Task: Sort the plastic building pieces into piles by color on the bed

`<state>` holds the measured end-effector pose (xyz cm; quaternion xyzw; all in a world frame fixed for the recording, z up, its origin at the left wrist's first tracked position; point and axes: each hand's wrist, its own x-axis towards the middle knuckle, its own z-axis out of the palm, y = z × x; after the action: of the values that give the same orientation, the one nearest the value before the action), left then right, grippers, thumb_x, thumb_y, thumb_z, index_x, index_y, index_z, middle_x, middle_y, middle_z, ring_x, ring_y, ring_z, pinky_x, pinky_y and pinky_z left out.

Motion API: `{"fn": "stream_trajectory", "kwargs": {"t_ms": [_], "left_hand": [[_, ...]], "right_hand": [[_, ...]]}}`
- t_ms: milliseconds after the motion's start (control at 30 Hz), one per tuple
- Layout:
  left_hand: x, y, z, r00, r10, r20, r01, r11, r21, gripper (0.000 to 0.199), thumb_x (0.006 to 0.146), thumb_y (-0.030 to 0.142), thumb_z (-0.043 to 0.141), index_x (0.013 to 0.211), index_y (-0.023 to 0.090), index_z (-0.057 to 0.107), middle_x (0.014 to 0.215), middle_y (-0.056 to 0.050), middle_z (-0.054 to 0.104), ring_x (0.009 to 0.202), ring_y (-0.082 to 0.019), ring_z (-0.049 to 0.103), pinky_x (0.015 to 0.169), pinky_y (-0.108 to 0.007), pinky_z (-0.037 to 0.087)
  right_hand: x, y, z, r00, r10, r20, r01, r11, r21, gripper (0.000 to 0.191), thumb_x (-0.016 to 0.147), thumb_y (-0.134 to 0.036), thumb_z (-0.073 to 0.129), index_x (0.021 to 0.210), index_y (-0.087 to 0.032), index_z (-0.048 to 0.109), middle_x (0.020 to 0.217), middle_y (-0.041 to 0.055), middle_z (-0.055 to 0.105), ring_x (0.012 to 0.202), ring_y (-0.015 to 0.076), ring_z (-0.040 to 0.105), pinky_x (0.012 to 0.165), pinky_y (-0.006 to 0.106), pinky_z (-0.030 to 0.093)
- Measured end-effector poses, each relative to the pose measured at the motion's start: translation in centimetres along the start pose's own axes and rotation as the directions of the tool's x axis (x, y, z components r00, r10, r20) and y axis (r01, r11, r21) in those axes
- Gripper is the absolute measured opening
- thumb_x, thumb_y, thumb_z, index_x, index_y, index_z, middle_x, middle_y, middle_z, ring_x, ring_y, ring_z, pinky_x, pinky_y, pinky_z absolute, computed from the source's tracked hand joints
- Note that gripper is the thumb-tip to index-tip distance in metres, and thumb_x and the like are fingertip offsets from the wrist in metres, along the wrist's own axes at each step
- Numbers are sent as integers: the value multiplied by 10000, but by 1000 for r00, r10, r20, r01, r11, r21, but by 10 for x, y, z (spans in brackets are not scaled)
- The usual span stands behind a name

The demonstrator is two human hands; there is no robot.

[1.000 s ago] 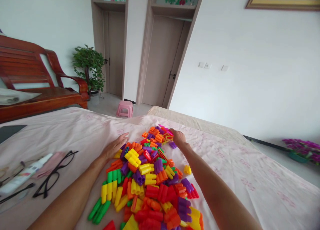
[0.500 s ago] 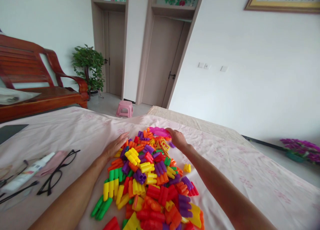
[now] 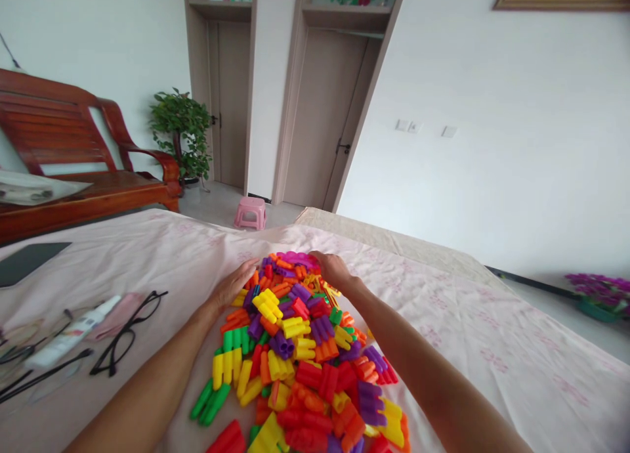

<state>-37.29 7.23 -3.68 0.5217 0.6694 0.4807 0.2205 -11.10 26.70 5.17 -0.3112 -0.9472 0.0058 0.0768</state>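
A big heap of plastic building blocks [image 3: 310,335] in red, orange, yellow, green and purple lies on the cloth in front of me. At the heap's far left side, my left hand [image 3: 235,283] rests with fingers stretched out, against or close to the blocks. My right hand [image 3: 332,269] is at the far right end, its fingers closed on the edge of a magenta plastic piece with a scalloped rim [image 3: 296,258]. That piece is mostly hidden behind the blocks. Thin yellow pieces [image 3: 331,291] lie just in front of my right hand.
Left on the pale flowered cloth [image 3: 443,348] are black-framed glasses [image 3: 121,338], a white tube [image 3: 73,331], a pink cloth [image 3: 121,312] and a dark flat panel [image 3: 32,262]. Beyond stand a pink stool [image 3: 251,213], a wooden bench [image 3: 88,171] and a leafy plant [image 3: 182,131].
My right hand has moved left with the magenta scalloped piece, closer to my left hand. My left hand stays beside the heap. The view has shifted slightly.
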Motion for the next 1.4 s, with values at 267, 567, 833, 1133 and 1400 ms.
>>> {"fn": "stream_trajectory", "kwargs": {"t_ms": [267, 567, 833, 1133, 1400], "left_hand": [[-2, 1, -2, 999, 35, 20, -35, 998, 48, 712, 946, 660, 332, 1455, 213, 553, 1548, -75, 593, 1467, -232, 510, 1269, -383, 334], [-7, 11, 0, 999, 51, 15, -53, 993, 103, 780, 938, 678, 258, 1458, 170, 542, 1540, -111, 595, 1454, -235, 523, 1250, -397, 369], [-60, 89, 22, 980, 191, -53, -167, 940, 297, 677, 918, 630, 451, 1461, 239, 554, 1601, -101, 520, 1559, -321, 334, 1321, -537, 182], [-214, 185, 148, 559, 641, 526, -757, 137, 639, 653, 908, 576, 508, 1508, 321, 522, 1697, -116, 375, 1602, -346, 247, 1306, -670, 24], [-184, 158, 117, 644, 496, 582, -741, 216, 636, 580, 884, 456, 609, 1442, 307, 559, 1669, -145, 413, 1559, -409, 308, 1236, -774, 47]], "right_hand": [[-51, 50, -28, 872, 488, -26, -486, 861, -148, 510, 947, -43, 425, 1418, -205, 535, 1170, 164, 747, 1065, 273, 722, 810, 313, 454], [-119, 12, -32, 943, 332, 33, -330, 943, -48, 455, 995, -121, 414, 1405, -255, 561, 1072, 106, 773, 995, 256, 726, 770, 294, 419], [-236, 74, -70, 769, 634, -82, -639, 760, -119, 407, 1033, -157, 382, 1387, -197, 579, 1067, 168, 763, 914, 275, 736, 718, 315, 390], [-263, -7, -45, 909, 418, 9, -417, 906, 71, 390, 1035, -198, 425, 1384, -246, 592, 1024, 93, 795, 891, 231, 744, 714, 277, 376], [-255, -11, -34, 893, 449, -6, -445, 886, 129, 389, 1029, -204, 417, 1361, -236, 617, 1025, 96, 791, 922, 246, 734, 721, 279, 375]]}}
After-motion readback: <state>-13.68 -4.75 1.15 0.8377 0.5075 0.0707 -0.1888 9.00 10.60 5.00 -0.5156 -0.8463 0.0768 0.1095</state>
